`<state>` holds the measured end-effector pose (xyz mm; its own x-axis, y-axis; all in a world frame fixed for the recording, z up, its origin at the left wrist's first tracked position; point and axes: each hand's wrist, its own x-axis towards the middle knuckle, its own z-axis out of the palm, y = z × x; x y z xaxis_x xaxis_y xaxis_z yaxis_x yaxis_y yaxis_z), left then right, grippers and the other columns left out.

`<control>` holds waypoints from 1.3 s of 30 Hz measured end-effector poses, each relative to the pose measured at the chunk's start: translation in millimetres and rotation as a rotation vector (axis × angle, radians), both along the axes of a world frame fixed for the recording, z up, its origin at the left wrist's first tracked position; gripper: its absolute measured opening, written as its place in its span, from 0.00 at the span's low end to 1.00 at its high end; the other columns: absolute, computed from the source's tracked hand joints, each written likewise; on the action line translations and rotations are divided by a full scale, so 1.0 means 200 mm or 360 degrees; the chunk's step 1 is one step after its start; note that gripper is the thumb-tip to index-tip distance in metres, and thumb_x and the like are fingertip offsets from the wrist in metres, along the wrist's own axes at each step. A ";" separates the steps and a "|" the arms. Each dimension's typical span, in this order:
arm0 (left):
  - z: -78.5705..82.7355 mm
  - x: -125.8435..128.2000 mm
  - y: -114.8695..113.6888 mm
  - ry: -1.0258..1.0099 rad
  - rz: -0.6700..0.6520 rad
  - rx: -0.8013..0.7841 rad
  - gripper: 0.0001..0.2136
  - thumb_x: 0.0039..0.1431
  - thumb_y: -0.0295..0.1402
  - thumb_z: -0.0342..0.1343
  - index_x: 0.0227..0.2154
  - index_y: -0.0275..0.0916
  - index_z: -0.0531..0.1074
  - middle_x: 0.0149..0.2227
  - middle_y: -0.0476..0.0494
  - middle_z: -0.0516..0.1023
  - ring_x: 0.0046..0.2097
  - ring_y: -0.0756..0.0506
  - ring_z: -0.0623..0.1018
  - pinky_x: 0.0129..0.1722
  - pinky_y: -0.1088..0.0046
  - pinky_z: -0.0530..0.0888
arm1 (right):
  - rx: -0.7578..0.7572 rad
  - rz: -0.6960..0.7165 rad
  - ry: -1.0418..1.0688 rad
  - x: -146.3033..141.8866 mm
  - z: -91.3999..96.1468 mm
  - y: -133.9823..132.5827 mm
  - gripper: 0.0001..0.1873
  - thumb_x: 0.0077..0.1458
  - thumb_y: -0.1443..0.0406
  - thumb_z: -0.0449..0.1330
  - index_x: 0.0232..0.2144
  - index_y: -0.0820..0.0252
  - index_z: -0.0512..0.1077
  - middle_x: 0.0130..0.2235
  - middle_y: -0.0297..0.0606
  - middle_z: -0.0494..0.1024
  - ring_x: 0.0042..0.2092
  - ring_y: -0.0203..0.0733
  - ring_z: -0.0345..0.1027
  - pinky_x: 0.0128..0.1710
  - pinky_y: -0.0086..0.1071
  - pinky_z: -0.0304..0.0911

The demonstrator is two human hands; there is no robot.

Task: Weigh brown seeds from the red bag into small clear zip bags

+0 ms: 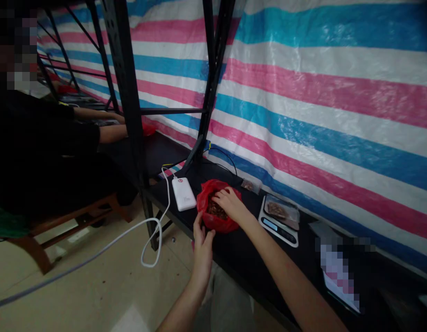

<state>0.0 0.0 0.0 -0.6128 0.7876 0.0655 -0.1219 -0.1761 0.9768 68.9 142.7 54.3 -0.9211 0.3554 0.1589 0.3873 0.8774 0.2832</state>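
Observation:
A red plastic bag (223,225), its mouth spread wide, sits on the black tabletop with many small brown pieces (216,211) inside. My left hand (203,237) is at the bag's near left rim, its fingers against the plastic and its thumb to the right. From the right, my right hand (230,204) reaches into the mouth of the bag. Its fingers curl down onto the brown pieces, and what lies between their tips is hidden. To the right, a white digital scale (279,228) with a lit display bears a clear bag of brown pieces (278,211).
Left of the red bag lies a white power bank (184,193) with a white cable (158,221) hanging off the table. A small clear packet (248,185) lies behind. Black shelf posts (125,92) stand at left; beyond them sits another person (61,124). A striped tarp (303,92) hangs behind.

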 end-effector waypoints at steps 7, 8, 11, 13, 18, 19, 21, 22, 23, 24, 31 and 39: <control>-0.19 0.08 0.12 -0.0200 -0.0012 -0.0011 0.29 0.54 0.26 0.45 0.58 0.43 0.44 0.62 0.42 0.52 0.62 0.45 0.54 0.59 0.65 0.58 | -0.0290 -0.0020 0.0208 0.02 -0.03 -0.03 0.17 0.53 0.72 0.53 0.46 0.56 0.67 0.46 0.41 0.73 0.47 0.43 0.63 0.47 0.39 0.50; -0.19 0.09 0.12 -0.0233 -0.0013 0.0025 0.29 0.54 0.26 0.45 0.58 0.43 0.44 0.62 0.42 0.52 0.62 0.45 0.54 0.59 0.65 0.58 | -0.0335 -0.0049 0.0264 0.03 -0.04 -0.04 0.17 0.53 0.71 0.54 0.46 0.55 0.67 0.46 0.40 0.73 0.47 0.43 0.63 0.47 0.39 0.50; -0.17 0.10 0.12 -0.0323 0.0027 0.0115 0.28 0.52 0.28 0.47 0.58 0.42 0.48 0.62 0.42 0.53 0.62 0.45 0.55 0.58 0.67 0.59 | -0.0455 -0.0187 0.0456 0.05 -0.06 -0.03 0.17 0.52 0.69 0.56 0.46 0.54 0.67 0.46 0.39 0.73 0.47 0.43 0.64 0.48 0.41 0.48; -0.17 0.11 0.13 -0.0363 0.0079 0.0164 0.28 0.51 0.29 0.49 0.57 0.41 0.51 0.61 0.42 0.54 0.62 0.44 0.56 0.58 0.68 0.59 | -0.0523 -0.0283 0.0580 0.07 -0.08 -0.03 0.18 0.52 0.67 0.57 0.46 0.52 0.67 0.45 0.38 0.74 0.47 0.43 0.64 0.49 0.41 0.47; -0.18 0.12 0.14 -0.0333 0.0110 0.0199 0.28 0.51 0.29 0.49 0.57 0.40 0.51 0.63 0.41 0.49 0.62 0.44 0.54 0.60 0.67 0.54 | -0.0624 -0.0468 0.0844 0.13 -0.11 0.00 0.19 0.52 0.61 0.57 0.48 0.50 0.66 0.46 0.38 0.74 0.48 0.45 0.63 0.49 0.42 0.48; -0.18 0.12 0.13 -0.0294 0.0120 0.0197 0.28 0.52 0.29 0.49 0.57 0.40 0.50 0.63 0.41 0.48 0.62 0.45 0.53 0.61 0.66 0.52 | -0.0626 -0.0494 0.0884 0.14 -0.11 0.00 0.20 0.52 0.60 0.57 0.49 0.50 0.66 0.46 0.38 0.74 0.49 0.45 0.63 0.49 0.42 0.48; -0.17 0.13 0.09 -0.0147 0.0186 0.0197 0.29 0.54 0.29 0.48 0.58 0.42 0.47 0.63 0.41 0.46 0.63 0.45 0.51 0.61 0.64 0.50 | -0.0618 -0.0529 0.0951 0.17 -0.10 0.00 0.22 0.52 0.59 0.57 0.51 0.51 0.64 0.46 0.38 0.74 0.49 0.45 0.63 0.50 0.43 0.48; -0.16 0.14 0.07 -0.0033 0.0251 0.0201 0.29 0.54 0.29 0.48 0.59 0.42 0.46 0.63 0.42 0.45 0.63 0.45 0.50 0.62 0.62 0.49 | -0.0611 -0.0544 0.0987 0.19 -0.09 0.01 0.22 0.52 0.59 0.57 0.51 0.51 0.64 0.45 0.38 0.74 0.49 0.45 0.64 0.50 0.43 0.48; -0.14 0.15 0.03 0.0104 0.0329 0.0201 0.29 0.55 0.29 0.48 0.59 0.43 0.46 0.64 0.42 0.44 0.63 0.44 0.49 0.62 0.61 0.48 | -0.0604 -0.0560 0.1033 0.22 -0.08 0.01 0.22 0.52 0.59 0.57 0.51 0.51 0.64 0.45 0.38 0.74 0.48 0.45 0.64 0.50 0.43 0.49; -0.12 0.17 0.00 0.0255 0.0408 0.0198 0.28 0.55 0.29 0.48 0.59 0.42 0.46 0.64 0.41 0.44 0.64 0.44 0.48 0.62 0.60 0.48 | -0.0600 -0.0576 0.1093 0.26 -0.07 0.01 0.22 0.52 0.58 0.57 0.51 0.50 0.64 0.45 0.38 0.75 0.48 0.45 0.64 0.50 0.44 0.50; 0.06 0.38 0.11 0.1206 0.0188 0.0537 0.21 0.55 0.27 0.48 0.53 0.40 0.56 0.59 0.36 0.52 0.62 0.40 0.50 0.59 0.53 0.52 | -0.0740 -0.0659 0.1871 0.81 -0.05 0.07 0.26 0.54 0.54 0.51 0.54 0.55 0.61 0.48 0.41 0.72 0.49 0.46 0.63 0.50 0.42 0.56; 0.17 0.72 0.92 0.1868 -0.1159 0.0621 0.32 0.50 0.39 0.57 0.56 0.32 0.53 0.58 0.30 0.57 0.62 0.36 0.52 0.59 0.52 0.52 | -0.0574 -0.0913 0.2659 1.19 -0.21 0.10 0.27 0.51 0.55 0.55 0.50 0.60 0.58 0.44 0.45 0.72 0.47 0.44 0.66 0.50 0.43 0.57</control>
<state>143.4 183.2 33.1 0.4704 0.7112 0.5224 0.5284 -0.7012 0.4787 306.5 163.3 12.5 0.3513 0.7622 0.5437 0.2793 0.4689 -0.8379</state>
